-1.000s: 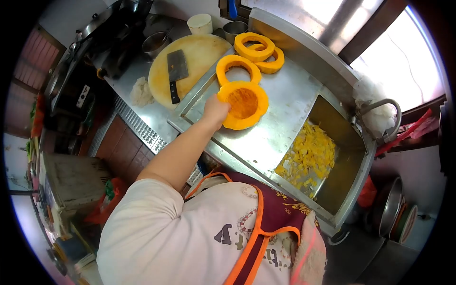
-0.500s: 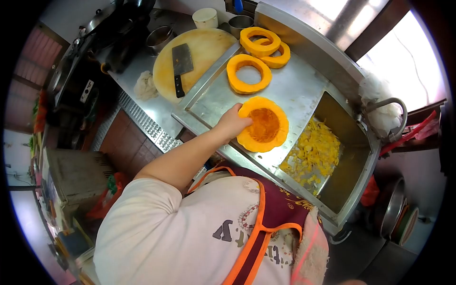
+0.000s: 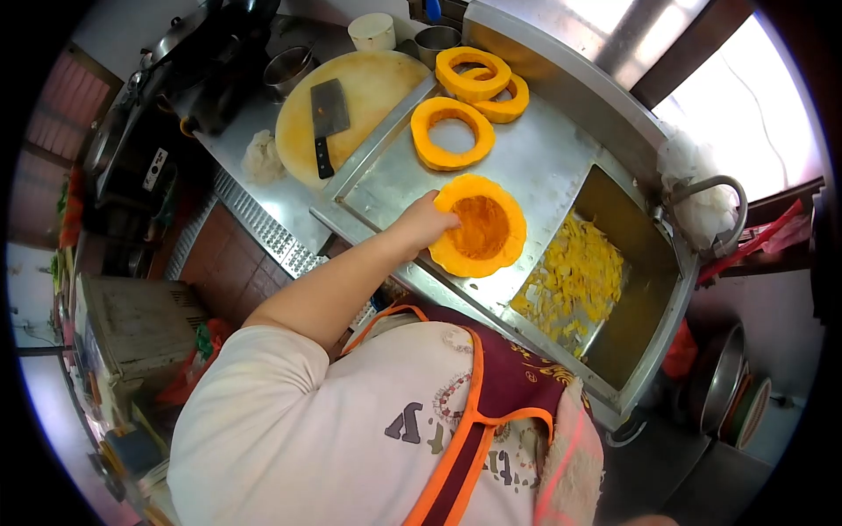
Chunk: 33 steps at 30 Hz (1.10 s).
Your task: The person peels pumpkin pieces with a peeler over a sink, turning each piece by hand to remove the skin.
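My left hand [image 3: 427, 223] grips the rim of a hollowed pumpkin piece [image 3: 481, 226], thumb at the inner edge and the other fingers hidden beneath. Its orange cavity faces up, over the steel counter [image 3: 386, 188] next to the sink. Beyond it lies one pumpkin ring [image 3: 423, 145]; farther back, a second ring [image 3: 449, 63] overlaps a third [image 3: 517, 103]. My right hand is out of sight; only a sliver of skin shows at the bottom edge, and which part it belongs to I cannot tell.
Yellow peelings [image 3: 574, 276] fill part of the steel sink [image 3: 653, 289], under a curved faucet [image 3: 732, 182]. A cleaver [image 3: 331, 110] lies on the round cutting board [image 3: 381, 83], with a crumpled cloth [image 3: 261, 158] beside it. A white tub [image 3: 372, 32] and metal pots stand behind.
The whole view has shifted slightly, so the scene sits a little farther left. My left hand keeps its grip on the pumpkin piece, which looks slightly tilted compared with before.
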Tool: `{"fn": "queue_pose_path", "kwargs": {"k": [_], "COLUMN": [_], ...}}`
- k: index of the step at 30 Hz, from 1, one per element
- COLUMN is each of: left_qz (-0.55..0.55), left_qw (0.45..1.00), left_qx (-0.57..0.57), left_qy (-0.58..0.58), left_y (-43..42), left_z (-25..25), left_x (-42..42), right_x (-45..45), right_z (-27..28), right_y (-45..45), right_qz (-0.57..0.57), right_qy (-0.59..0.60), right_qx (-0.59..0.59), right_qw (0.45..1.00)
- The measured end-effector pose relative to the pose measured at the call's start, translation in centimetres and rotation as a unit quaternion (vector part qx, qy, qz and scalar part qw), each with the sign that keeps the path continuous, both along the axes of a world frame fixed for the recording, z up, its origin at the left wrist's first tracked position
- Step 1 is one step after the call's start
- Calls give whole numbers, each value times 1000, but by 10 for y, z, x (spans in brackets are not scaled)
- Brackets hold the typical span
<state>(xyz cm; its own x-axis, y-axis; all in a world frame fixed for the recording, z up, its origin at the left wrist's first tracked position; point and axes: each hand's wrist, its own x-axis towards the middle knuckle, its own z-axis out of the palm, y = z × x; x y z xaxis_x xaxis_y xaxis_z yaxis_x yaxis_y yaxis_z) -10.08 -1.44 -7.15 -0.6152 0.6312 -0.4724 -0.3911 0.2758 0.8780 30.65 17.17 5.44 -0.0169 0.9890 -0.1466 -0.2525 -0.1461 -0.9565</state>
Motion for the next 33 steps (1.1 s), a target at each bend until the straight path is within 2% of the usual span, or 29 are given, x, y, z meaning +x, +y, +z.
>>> {"fn": "queue_pose_path", "kwargs": {"k": [8, 11, 14, 17, 19, 21, 23, 24, 27, 30, 33], "left_qz": [17, 60, 82, 97, 60, 26, -3, -25, -90, -124, -201], "left_qw": [1000, 998, 997, 993, 974, 922, 825, 794, 709, 626, 558], "left_qx": [-13, -17, 0, 51, 70, 80, 83, 74, 62, 150, 164], "left_qy": [7, 4, -12, 47, 205, 377, 559, 603, 696, 755, 788], "left_y": [-1, -2, -5, -4, -2, 4, 10, 11, 13, 9, -7], "left_z": [13, -4, 8, 8, 18, 20, 15, 13, 7, 6, -6], "left_x": [4, 6, 13, 19, 20, 23, 22, 22, 30, 36, 51], "right_x": [0, 2, 4, 7, 6, 7, 10, 12, 19, 29, 29], "right_z": [-2, -1, 0, 1, 0, 0, 2, 4, 16, 41, 77], "right_y": [-1, 0, -2, -3, -4, -5, -4, -5, -6, -5, -2], "right_qz": [-3, -5, -7, -11, -13, -16, -19, -21, -26, -21, 8], "right_qy": [3, 3, -3, -7, -7, -7, -1, 1, 5, 18, 49], "right_qx": [-5, -3, 0, 4, 3, 5, 10, 13, 37, 85, 152], "right_qw": [1000, 1000, 1000, 1000, 1000, 1000, 1000, 1000, 999, 996, 987]}}
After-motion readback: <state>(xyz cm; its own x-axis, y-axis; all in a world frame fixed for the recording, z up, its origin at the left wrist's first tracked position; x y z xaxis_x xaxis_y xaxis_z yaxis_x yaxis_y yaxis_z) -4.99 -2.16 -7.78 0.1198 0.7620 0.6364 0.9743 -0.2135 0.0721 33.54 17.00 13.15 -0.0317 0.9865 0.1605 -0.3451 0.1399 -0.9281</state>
